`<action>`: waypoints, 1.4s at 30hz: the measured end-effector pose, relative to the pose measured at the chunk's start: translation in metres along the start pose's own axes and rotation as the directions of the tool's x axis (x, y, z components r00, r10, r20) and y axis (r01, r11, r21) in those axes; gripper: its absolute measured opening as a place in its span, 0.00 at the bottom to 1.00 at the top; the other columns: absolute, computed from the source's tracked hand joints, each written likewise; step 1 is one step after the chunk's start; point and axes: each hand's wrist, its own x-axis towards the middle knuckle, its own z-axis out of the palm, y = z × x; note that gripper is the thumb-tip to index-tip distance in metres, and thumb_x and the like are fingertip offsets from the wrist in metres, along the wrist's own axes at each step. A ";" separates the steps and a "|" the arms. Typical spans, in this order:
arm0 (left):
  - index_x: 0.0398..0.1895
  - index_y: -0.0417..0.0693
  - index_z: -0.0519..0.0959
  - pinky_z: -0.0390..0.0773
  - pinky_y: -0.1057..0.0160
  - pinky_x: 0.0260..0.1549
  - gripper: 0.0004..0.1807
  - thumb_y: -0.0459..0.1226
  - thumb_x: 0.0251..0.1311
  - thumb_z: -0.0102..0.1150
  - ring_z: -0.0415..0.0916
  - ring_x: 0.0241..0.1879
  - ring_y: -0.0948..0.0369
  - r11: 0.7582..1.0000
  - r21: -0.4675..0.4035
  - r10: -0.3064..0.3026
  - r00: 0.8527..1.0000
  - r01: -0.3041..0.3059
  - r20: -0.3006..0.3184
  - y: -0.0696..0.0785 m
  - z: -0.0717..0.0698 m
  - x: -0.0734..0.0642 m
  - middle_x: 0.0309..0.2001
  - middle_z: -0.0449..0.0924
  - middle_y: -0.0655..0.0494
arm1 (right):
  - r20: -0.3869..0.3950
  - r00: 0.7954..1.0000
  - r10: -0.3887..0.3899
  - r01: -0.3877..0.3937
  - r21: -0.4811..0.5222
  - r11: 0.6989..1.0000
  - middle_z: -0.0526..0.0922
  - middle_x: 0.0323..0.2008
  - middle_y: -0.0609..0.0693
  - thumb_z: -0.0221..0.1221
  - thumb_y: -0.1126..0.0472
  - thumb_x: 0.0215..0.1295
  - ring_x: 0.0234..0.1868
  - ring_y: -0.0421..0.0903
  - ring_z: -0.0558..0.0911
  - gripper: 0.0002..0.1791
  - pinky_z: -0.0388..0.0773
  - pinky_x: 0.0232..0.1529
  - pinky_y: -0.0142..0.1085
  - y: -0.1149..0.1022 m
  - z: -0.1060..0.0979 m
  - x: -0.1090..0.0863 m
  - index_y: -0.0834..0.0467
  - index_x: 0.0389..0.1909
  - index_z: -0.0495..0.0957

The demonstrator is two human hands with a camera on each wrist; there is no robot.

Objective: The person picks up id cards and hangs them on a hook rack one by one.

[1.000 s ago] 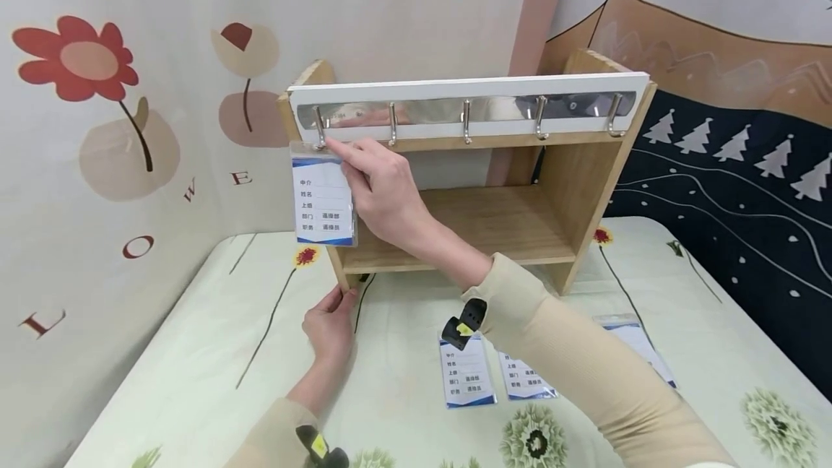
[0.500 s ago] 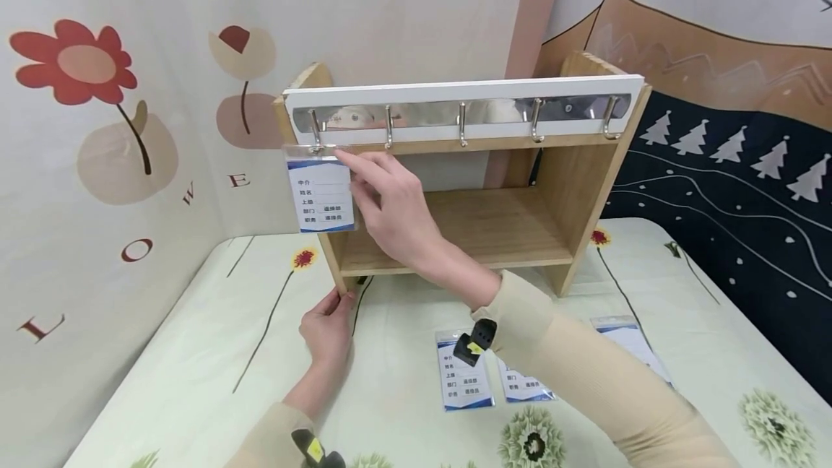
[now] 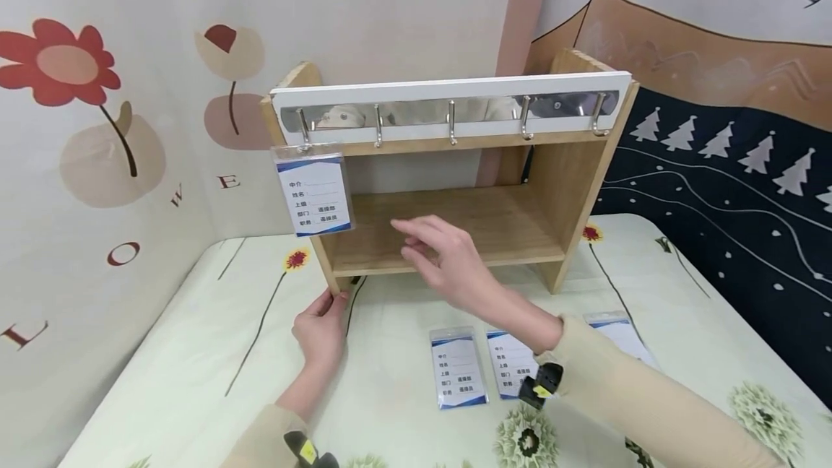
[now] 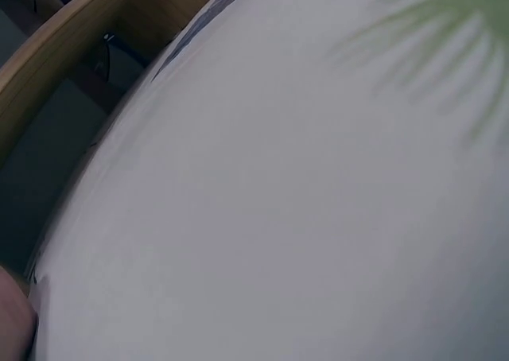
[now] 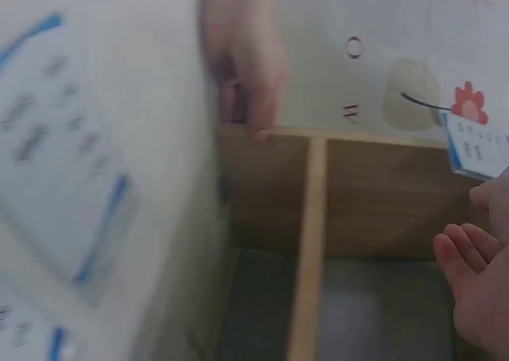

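A clear-sleeved name badge (image 3: 315, 193) hangs from the leftmost hook (image 3: 302, 127) of the white hook rail (image 3: 448, 84), slightly tilted. The rail runs along the top front of a small wooden shelf (image 3: 448, 222). Low at the front left, my left hand (image 3: 321, 331) grips the foot of the shelf's side panel (image 5: 274, 170), fingers and thumb on its edge in the right wrist view. My right hand (image 3: 448, 258) is in front of the shelf opening, right of the hanging badge, holding nothing, its fingers loosely bent. The left wrist view shows mostly cloth.
Several other hooks along the rail carry nothing. Three more badges lie on the flowered cloth (image 3: 390, 410): one badge (image 3: 458, 370) in front of the shelf, another badge (image 3: 509, 360) partly behind the right wrist, a third badge (image 3: 622, 336) behind the right sleeve. Printed curtains stand behind.
My right hand has let go of the badge at the leftmost hook and moved right and down, away from it. The badge stays hanging. My left hand keeps its grip on the shelf foot.
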 end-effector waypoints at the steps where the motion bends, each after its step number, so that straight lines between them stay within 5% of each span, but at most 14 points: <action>1: 0.59 0.39 0.82 0.77 0.82 0.36 0.19 0.37 0.68 0.64 0.84 0.51 0.53 1.000 -0.003 0.002 1.000 -0.002 -0.001 0.000 -0.001 0.001 0.51 0.85 0.42 | 0.027 1.000 0.012 -0.012 0.002 1.000 0.84 0.51 0.60 0.64 0.75 0.65 0.44 0.49 0.85 0.23 0.82 0.48 0.30 0.003 -0.001 -0.007 0.68 0.61 0.78; 6: 0.60 0.39 0.81 0.78 0.80 0.38 0.20 0.37 0.67 0.65 0.83 0.52 0.51 1.000 -0.014 -0.004 1.000 0.004 -0.002 0.001 -0.002 0.001 0.51 0.84 0.41 | 0.180 0.974 0.137 -0.130 -0.048 0.990 0.86 0.48 0.56 0.65 0.72 0.66 0.42 0.45 0.84 0.23 0.84 0.46 0.36 0.015 -0.009 -0.041 0.66 0.62 0.79; 13: 0.59 0.38 0.82 0.77 0.81 0.38 0.19 0.37 0.68 0.65 0.82 0.52 0.51 1.000 -0.003 0.003 1.000 -0.003 0.002 0.001 -0.001 0.000 0.51 0.84 0.41 | 0.343 0.880 0.330 -0.319 -0.089 0.944 0.85 0.53 0.59 0.66 0.69 0.67 0.47 0.53 0.85 0.25 0.84 0.49 0.43 0.034 -0.014 -0.072 0.66 0.64 0.77; 21: 0.60 0.37 0.81 0.76 0.82 0.37 0.20 0.38 0.68 0.65 0.82 0.53 0.53 1.000 -0.017 -0.013 1.000 0.014 0.019 0.002 -0.002 -0.001 0.52 0.84 0.41 | 0.393 0.785 0.479 -0.449 -0.171 0.877 0.83 0.55 0.63 0.69 0.66 0.64 0.52 0.57 0.83 0.27 0.82 0.53 0.47 0.054 -0.010 -0.095 0.70 0.63 0.76; 29: 0.59 0.37 0.81 0.76 0.82 0.38 0.19 0.36 0.67 0.65 0.83 0.51 0.55 1.000 -0.024 -0.009 1.000 0.009 0.008 0.002 -0.001 0.000 0.51 0.84 0.40 | 0.407 0.751 0.520 -0.483 -0.200 0.853 0.85 0.50 0.58 0.74 0.66 0.58 0.51 0.52 0.83 0.28 0.82 0.53 0.45 0.062 -0.012 -0.104 0.69 0.59 0.78; 42: 0.61 0.40 0.81 0.77 0.81 0.40 0.20 0.38 0.69 0.64 0.82 0.54 0.52 1.000 0.000 -0.019 1.000 0.019 0.025 0.004 -0.002 -0.001 0.53 0.83 0.42 | 0.433 0.729 0.529 -0.480 -0.228 0.847 0.84 0.42 0.47 0.77 0.63 0.54 0.44 0.43 0.80 0.23 0.80 0.48 0.39 0.068 -0.011 -0.111 0.64 0.51 0.83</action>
